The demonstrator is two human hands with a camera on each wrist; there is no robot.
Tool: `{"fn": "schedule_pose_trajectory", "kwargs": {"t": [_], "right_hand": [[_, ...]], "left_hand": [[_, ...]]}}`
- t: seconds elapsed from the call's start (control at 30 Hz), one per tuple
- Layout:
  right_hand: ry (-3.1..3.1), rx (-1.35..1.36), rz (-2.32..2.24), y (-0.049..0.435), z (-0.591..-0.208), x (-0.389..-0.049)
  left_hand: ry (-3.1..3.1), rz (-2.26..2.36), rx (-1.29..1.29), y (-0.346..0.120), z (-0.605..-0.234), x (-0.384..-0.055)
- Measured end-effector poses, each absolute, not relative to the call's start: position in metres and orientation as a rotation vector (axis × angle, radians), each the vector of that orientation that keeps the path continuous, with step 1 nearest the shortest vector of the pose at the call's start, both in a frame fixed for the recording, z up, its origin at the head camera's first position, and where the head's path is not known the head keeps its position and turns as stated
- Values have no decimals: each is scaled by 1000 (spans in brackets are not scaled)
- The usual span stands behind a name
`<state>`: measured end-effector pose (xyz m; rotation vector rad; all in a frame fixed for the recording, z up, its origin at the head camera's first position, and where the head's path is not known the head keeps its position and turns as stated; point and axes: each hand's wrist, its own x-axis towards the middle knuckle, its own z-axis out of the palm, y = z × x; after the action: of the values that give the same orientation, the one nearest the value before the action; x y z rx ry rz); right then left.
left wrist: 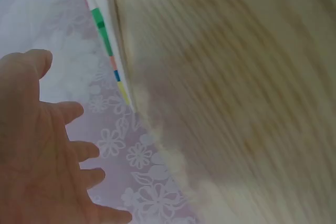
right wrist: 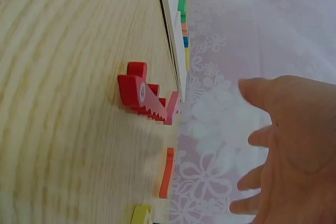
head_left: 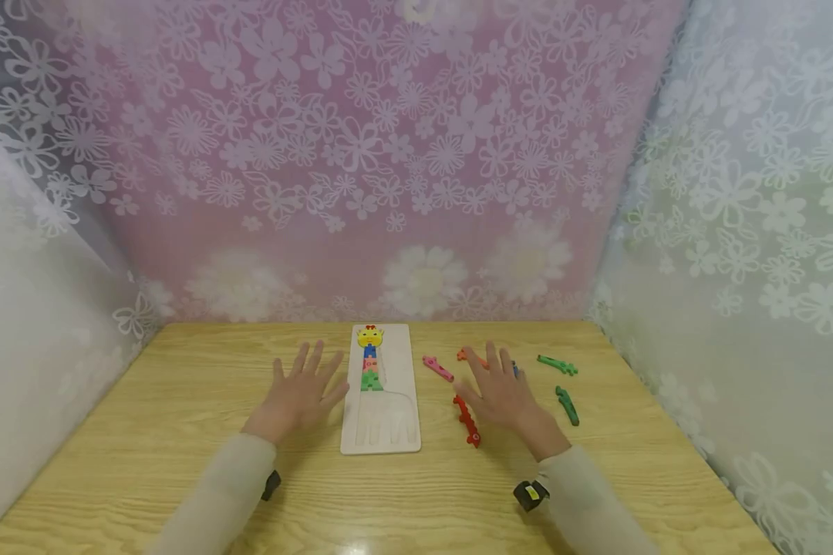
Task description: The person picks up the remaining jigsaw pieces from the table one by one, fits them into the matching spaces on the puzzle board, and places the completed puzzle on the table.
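My left hand [head_left: 298,393] is held over the table just left of a white puzzle board [head_left: 402,354], fingers spread and holding nothing. Set in the board's giraffe-shaped recess are a yellow giraffe head [head_left: 370,338], a blue piece [head_left: 369,351], a salmon piece [head_left: 369,364] and a green piece [head_left: 371,381]. To the right of the board, my right hand [head_left: 505,397] hovers with spread fingers, also with nothing in it. A red toothed piece [right wrist: 149,98] lies below its thumb side. An orange piece [head_left: 463,354] and a blue piece [head_left: 514,368] are partly hidden behind its fingers.
Between the board and the right hand lies a pink piece [head_left: 438,368]. Farther right are a light green piece [head_left: 558,364] and a dark green piece [head_left: 567,405]. A yellow piece [right wrist: 140,215] shows at the right wrist view's lower edge. Flowered curtains [head_left: 389,154] surround the wooden table [head_left: 146,408].
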<state>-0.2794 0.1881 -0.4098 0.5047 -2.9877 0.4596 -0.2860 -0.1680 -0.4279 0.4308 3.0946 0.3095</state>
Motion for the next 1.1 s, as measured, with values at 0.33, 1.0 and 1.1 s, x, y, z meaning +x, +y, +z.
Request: {"fn": "schedule_pose_trajectory", "kwargs": {"t": [0.33, 1.0, 1.1], "right_hand": [[-3004, 605, 378, 192, -408, -287], [-3028, 787, 330, 214, -401, -320], [-3042, 838, 356, 218, -400, -320]], "left_hand": [[3031, 272, 459, -169, -438, -300], [2964, 174, 453, -161, -440, -314], [2953, 160, 445, -161, -440, -314]]}}
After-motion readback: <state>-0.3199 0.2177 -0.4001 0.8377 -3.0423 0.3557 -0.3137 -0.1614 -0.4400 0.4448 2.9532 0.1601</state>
